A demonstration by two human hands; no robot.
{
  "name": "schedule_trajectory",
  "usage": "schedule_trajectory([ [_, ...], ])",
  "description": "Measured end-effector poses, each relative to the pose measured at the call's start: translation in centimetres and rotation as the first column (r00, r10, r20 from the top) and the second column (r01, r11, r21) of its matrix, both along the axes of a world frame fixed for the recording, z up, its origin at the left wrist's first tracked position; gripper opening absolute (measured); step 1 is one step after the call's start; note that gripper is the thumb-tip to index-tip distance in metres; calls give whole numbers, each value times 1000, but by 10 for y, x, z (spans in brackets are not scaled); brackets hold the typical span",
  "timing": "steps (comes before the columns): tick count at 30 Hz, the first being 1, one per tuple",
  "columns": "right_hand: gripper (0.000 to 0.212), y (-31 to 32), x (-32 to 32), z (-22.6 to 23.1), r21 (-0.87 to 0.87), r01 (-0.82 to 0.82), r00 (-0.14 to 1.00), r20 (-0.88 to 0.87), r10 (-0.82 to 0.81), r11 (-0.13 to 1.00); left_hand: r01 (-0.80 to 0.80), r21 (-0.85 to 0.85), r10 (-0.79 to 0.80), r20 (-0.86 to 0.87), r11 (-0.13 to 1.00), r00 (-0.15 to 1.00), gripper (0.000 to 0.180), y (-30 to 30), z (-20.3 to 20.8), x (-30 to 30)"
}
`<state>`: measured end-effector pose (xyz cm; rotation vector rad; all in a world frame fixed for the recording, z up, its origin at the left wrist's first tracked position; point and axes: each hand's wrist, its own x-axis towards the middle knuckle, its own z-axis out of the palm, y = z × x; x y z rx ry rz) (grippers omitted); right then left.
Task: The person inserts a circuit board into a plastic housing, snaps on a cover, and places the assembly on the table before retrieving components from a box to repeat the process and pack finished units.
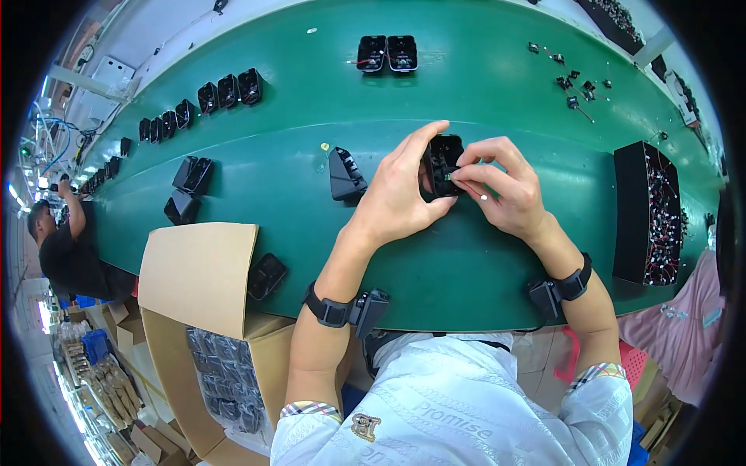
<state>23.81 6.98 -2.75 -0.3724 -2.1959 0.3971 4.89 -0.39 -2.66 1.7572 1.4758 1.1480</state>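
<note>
In front of me, above the green table, my left hand [392,190] is wrapped round a black plastic housing [445,149] whose hollow side faces up. My right hand [509,188] reaches in from the right, its thumb and fingers pinched on a small wired part [450,177] at the housing's opening. A greenish bit of that part shows by the fingertips, and a small white connector [484,197] sticks out below the fingers. Whether the part touches the housing's inner wall is hidden. Just left of my left hand, another black housing [345,174] lies on the table.
Two open housings [387,54] stand at the far middle. More housings [227,92] line the left. A black box of wired parts [646,213] sits at right; loose wired parts [575,84] lie beyond. An open carton [198,264] stands front left. A person [70,245] is farther left.
</note>
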Motion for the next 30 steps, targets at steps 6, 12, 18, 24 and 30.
schedule_trajectory([
  [6,24,1,1,-3,-61,10,999,49,-7,998,19,21,-19,4,1000,1000,91,2,-1,2],
  [12,27,-3,2,1,-115,55,988,152,-37,992,-10,36,9,22,999,1000,87,4,4,-2],
  [18,24,-2,-1,-2,-223,27,995,105,-4,974,-20,87,21,-10,996,1000,89,3,-3,2],
  [24,13,3,-1,-13,-360,11,1000,21,-3,933,8,-20,-6,119,1000,993,90,5,-3,3],
  [30,11,7,2,-12,-868,-301,950,-308,47,396,-57,264,85,-94,963,992,76,5,-4,0],
])
